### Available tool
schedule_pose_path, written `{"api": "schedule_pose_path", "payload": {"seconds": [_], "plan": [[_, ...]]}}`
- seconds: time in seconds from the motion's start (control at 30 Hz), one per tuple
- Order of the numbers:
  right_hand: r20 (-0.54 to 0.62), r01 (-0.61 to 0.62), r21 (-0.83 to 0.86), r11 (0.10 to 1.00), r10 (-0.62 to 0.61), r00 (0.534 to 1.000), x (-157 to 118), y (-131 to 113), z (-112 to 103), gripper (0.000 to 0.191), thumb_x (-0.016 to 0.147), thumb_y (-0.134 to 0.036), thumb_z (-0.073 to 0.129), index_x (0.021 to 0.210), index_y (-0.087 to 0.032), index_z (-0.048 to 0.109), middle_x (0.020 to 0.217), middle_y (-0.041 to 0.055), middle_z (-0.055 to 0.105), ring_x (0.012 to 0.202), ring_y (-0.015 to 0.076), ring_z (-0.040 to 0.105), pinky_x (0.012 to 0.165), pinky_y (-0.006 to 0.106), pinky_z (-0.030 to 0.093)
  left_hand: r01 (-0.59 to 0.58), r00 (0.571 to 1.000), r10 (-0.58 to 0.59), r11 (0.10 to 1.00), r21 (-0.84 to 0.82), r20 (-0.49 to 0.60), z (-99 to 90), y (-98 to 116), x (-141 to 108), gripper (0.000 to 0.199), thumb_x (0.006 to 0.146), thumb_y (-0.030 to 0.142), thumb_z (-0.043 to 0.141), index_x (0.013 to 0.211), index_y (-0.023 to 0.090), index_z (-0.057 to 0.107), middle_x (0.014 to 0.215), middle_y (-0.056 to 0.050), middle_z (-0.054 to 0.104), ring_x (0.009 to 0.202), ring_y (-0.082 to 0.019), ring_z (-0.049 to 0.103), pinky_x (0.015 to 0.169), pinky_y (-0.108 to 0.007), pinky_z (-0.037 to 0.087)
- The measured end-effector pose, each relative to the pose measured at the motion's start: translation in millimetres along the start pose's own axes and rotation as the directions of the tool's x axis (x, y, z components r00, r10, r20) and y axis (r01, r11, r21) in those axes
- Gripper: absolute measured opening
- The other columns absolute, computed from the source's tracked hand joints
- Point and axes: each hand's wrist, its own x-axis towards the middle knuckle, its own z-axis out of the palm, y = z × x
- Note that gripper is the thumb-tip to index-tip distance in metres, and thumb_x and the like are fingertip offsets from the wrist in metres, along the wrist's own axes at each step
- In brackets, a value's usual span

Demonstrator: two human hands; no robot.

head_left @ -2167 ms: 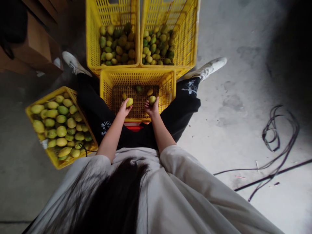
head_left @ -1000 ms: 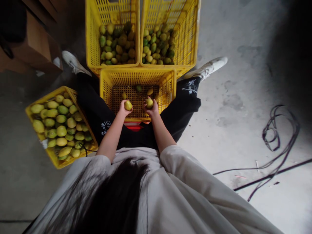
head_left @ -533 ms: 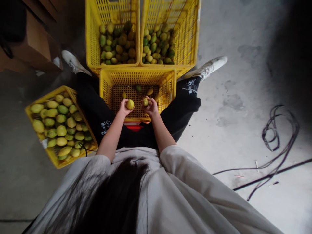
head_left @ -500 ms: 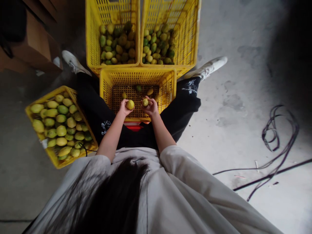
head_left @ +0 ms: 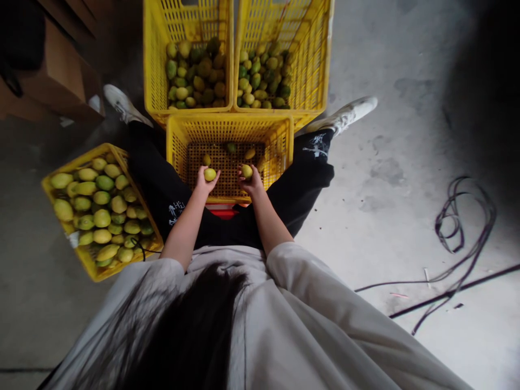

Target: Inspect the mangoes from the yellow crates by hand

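Left hand (head_left: 202, 180) grips one lemon (head_left: 209, 174), right hand (head_left: 255, 181) another lemon (head_left: 246, 171), both presumably light, firm, best held around mid-body.

Grey concrete-like floor (head_left: 377, 216), stained in dark patches, lies bright at lower right, deep in shadow at upper right; brown cardboard boxes (head_left: 67, 73) stand upper left, thin black cable (head_left: 482, 242) lies looped at right.

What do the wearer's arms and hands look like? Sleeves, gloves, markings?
Left hand and right hand are bare: no gloves, rings or watch visible. Loose, plain pale-grey sleeves leave both forearms uncovered. No markings show on the sleeves; finer detail is too small to tell.
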Motion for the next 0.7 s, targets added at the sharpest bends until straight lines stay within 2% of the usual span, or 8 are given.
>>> {"api": "schedule_pose_path", "payload": {"seconds": [0.1, 0.23, 0.33, 0.43, 0.53, 0.7], "plan": [[-0.048, 0.047, -0.037, 0.998, -0.048, 0.998, -1.6, 0.2, 2.9, 0.011, 0.104, -0.030, 0.055, 0.101, -0.025, 0.065, 0.071, -0.0035, 0.067, 0.059, 0.0134, 0.063, 0.043, 0.015, 0.045, -0.012, 0.998, 0.015, 0.999, 0.043, -0.059, 0.7, -2.9, -2.0, 0.016, 0.093, 0.014, 0.064, 0.084, 0.024, 0.054, 0.082, 0.002, 0.056, 0.076, -0.012, 0.061, 0.081, -0.025, 0.065], [-0.134, 0.133, -0.068, 0.989, -0.141, 0.981, -1.8, 4.6, 9.3, 0.009, 0.100, -0.022, 0.059, 0.101, -0.028, 0.066, 0.072, -0.0073, 0.065, 0.062, 0.0123, 0.063, 0.053, 0.018, 0.054, 0.062, 0.998, -0.059, 0.994, 0.089, -0.033, 0.6, -6.9, -3.0, 0.010, 0.094, 0.015, 0.062, 0.091, 0.024, 0.059, 0.087, -0.001, 0.062, 0.084, -0.016, 0.068, 0.080, -0.029, 0.067], [-0.166, 0.155, -0.014, 0.988, -0.155, 0.974, -3.2, 5.4, 11.0, 0.005, 0.102, -0.025, 0.063, 0.099, -0.027, 0.065, 0.076, -0.0050, 0.069, 0.068, 0.0132, 0.066, 0.056, 0.019, 0.056, 0.149, 0.988, -0.145, 0.983, 0.105, -0.044, -0.9, -6.7, -1.9, 0.006, 0.097, 0.022, 0.066, 0.103, 0.022, 0.066, 0.090, -0.006, 0.067, 0.085, -0.021, 0.073, 0.066, -0.027, 0.065], [-0.132, 0.131, -0.018, 0.991, -0.132, 0.982, -5.7, 2.6, 8.1, 0.017, 0.106, -0.038, 0.062, 0.094, -0.026, 0.064, 0.071, -0.0034, 0.067, 0.060, 0.0137, 0.060, 0.047, 0.020, 0.050, 0.187, 0.981, -0.178, 0.974, 0.128, -0.075, -2.0, -5.1, -0.2, 0.016, 0.100, 0.031, 0.071, 0.110, 0.019, 0.068, 0.087, -0.008, 0.068, 0.075, -0.019, 0.072, 0.050, -0.019, 0.055], [-0.113, 0.101, -0.022, 0.995, -0.103, 0.988, -7.4, -0.8, 4.9, 0.035, 0.109, -0.051, 0.054, 0.088, -0.025, 0.060, 0.063, -0.0037, 0.061, 0.049, 0.0120, 0.049, 0.038, 0.019, 0.040, 0.181, 0.982, -0.172, 0.974, 0.135, -0.075, -1.4, -4.8, 1.0, 0.022, 0.101, 0.036, 0.075, 0.112, 0.018, 0.069, 0.083, -0.008, 0.068, 0.068, -0.017, 0.070, 0.044, -0.016, 0.049], [-0.105, 0.062, 0.000, 0.998, -0.062, 0.993, -7.9, -1.3, 8.5, 0.031, 0.110, -0.048, 0.053, 0.093, -0.023, 0.060, 0.062, -0.0041, 0.061, 0.052, 0.0110, 0.054, 0.042, 0.017, 0.048, 0.043, 0.997, -0.035, 0.993, 0.106, -0.069, -0.4, -7.7, 2.5, 0.007, 0.100, 0.019, 0.072, 0.105, 0.022, 0.069, 0.079, 0.000, 0.068, 0.064, -0.012, 0.068, 0.059, -0.019, 0.061]]}}
